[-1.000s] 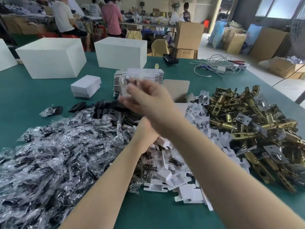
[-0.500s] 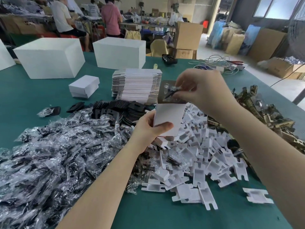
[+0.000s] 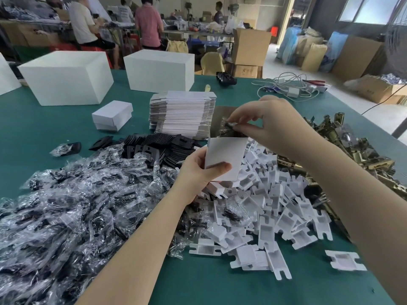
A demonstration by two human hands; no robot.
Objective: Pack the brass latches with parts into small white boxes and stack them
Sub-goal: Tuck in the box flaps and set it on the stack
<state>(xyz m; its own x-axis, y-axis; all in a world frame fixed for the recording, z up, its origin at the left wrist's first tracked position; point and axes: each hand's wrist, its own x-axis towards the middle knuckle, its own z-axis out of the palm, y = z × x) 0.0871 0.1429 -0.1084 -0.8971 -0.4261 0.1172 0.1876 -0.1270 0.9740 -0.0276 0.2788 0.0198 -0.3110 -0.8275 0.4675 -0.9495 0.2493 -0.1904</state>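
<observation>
1. Clear screw packets (image 3: 72, 216) lay heaped on the left of the green tabletop (image 3: 33, 133).
2. The left hand (image 3: 199, 170) held a small white box (image 3: 226, 158) upright, thumb curled across its front, mouth open upward.
3. The right hand (image 3: 271, 126) pinched a packet of dark parts (image 3: 229, 126) at the box's mouth.
4. White plastic inserts (image 3: 275, 208) were piled beneath.
5. Brass latches (image 3: 343, 146) lay heaped at the right edge.

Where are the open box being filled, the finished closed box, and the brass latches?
open box (image 3: 226, 157), head view, white front wall.
closed box (image 3: 112, 115), head view, lid top.
brass latches (image 3: 361, 150), head view, middle of pile.
</observation>
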